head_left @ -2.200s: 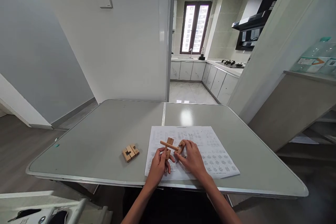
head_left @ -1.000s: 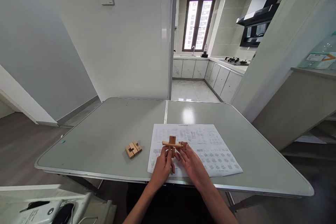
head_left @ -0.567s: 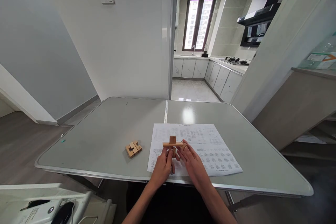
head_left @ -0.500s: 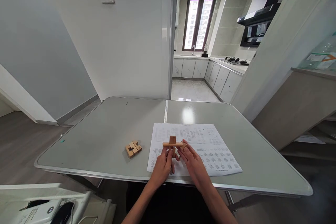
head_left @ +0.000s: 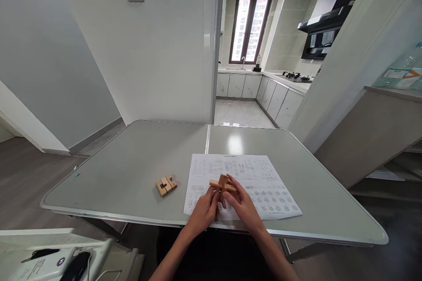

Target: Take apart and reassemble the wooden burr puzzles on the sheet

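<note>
Several wooden puzzle pieces are joined crosswise into a wooden burr puzzle (head_left: 223,180), held just above a printed sheet. My left hand (head_left: 205,207) grips it from the lower left, fingers closed around its near side. My right hand (head_left: 243,204) has its thumb on the near face and its fingers round the right side. Fingers hide part of the joint. On the table to the left lie more wooden puzzle pieces (head_left: 166,185), notched and set side by side, touched by neither hand.
The white instruction sheet (head_left: 273,180) with small printed diagrams lies under my hands on the grey folding table (head_left: 132,162). A white container (head_left: 56,239) holding a white box stands below the table at lower left. Beyond the table, a doorway opens onto a kitchen.
The wooden burr puzzle has been turned and tilted between my hands. My right thumb has moved in onto its near face, with the fingers round the right side.
</note>
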### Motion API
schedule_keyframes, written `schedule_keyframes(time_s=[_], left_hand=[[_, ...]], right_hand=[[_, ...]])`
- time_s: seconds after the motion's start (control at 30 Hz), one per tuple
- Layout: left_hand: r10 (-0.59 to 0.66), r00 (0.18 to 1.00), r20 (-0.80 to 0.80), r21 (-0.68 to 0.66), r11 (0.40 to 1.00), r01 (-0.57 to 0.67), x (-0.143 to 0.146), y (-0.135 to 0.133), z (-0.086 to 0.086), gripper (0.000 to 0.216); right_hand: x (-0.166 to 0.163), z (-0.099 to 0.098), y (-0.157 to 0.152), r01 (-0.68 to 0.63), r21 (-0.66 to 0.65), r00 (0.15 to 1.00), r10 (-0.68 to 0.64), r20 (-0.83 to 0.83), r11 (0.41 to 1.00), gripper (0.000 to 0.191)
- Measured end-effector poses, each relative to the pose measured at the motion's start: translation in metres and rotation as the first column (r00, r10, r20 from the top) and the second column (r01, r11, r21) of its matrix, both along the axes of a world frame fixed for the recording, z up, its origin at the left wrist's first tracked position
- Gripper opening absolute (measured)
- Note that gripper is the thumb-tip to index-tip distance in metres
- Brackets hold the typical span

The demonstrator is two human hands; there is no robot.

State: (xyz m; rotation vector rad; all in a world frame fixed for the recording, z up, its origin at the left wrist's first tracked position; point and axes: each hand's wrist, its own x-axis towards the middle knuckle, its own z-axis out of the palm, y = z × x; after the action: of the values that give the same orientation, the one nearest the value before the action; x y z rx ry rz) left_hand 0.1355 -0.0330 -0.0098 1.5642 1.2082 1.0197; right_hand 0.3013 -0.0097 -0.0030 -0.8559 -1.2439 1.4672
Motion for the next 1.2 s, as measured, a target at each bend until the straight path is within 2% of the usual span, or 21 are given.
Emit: schedule_keyframes(time_s=[0.13, 0.27, 0.4, 0.5, 0.63, 0.87, 1.0, 1.2], left_hand=[[-0.045, 0.999, -0.025, -0.022, 0.999, 0.045, -0.002, 0.000, 0.003, 0.034], [-0.050, 0.998, -0.029, -0.008, 0.999, 0.049, -0.002, -0.001, 0.009, 0.039], [-0.069, 0.994, 0.086, -0.030, 0.997, 0.072, -0.001, -0.001, 0.014, 0.041], [-0.112, 0.979, 0.172, -0.069, 0.990, 0.125, -0.003, -0.002, 0.016, 0.039], [-0.163, 0.971, 0.174, -0.068, 0.982, 0.177, -0.005, -0.002, 0.017, 0.039], [-0.118, 0.988, 0.095, -0.073, 0.989, 0.125, -0.005, -0.002, 0.009, 0.040], [-0.091, 0.993, 0.081, -0.084, 0.992, 0.098, -0.005, -0.001, 0.005, 0.044], [-0.027, 0.998, 0.053, -0.088, 0.996, 0.032, -0.004, -0.001, 0.006, 0.048]], right_hand=[[-0.007, -0.001, -0.003, 0.045, -0.077, 0.999, -0.045, 0.000, 0.996, 0.062], [-0.005, -0.001, -0.003, 0.017, -0.070, 1.000, -0.019, -0.022, 0.997, 0.058], [-0.003, -0.002, 0.001, 0.005, -0.117, 0.998, -0.013, -0.063, 0.993, 0.051], [-0.004, -0.005, 0.003, 0.040, -0.148, 0.991, -0.058, -0.117, 0.988, 0.048], [-0.006, -0.011, 0.003, 0.070, -0.152, 0.984, -0.094, -0.154, 0.986, 0.046], [-0.008, -0.015, 0.001, 0.012, -0.149, 0.986, -0.037, -0.164, 0.989, 0.040], [-0.005, -0.008, 0.001, -0.021, -0.146, 0.990, 0.000, -0.139, 0.989, 0.043], [0.000, 0.004, 0.001, -0.090, -0.143, 0.980, 0.062, -0.187, 0.986, 0.045]])
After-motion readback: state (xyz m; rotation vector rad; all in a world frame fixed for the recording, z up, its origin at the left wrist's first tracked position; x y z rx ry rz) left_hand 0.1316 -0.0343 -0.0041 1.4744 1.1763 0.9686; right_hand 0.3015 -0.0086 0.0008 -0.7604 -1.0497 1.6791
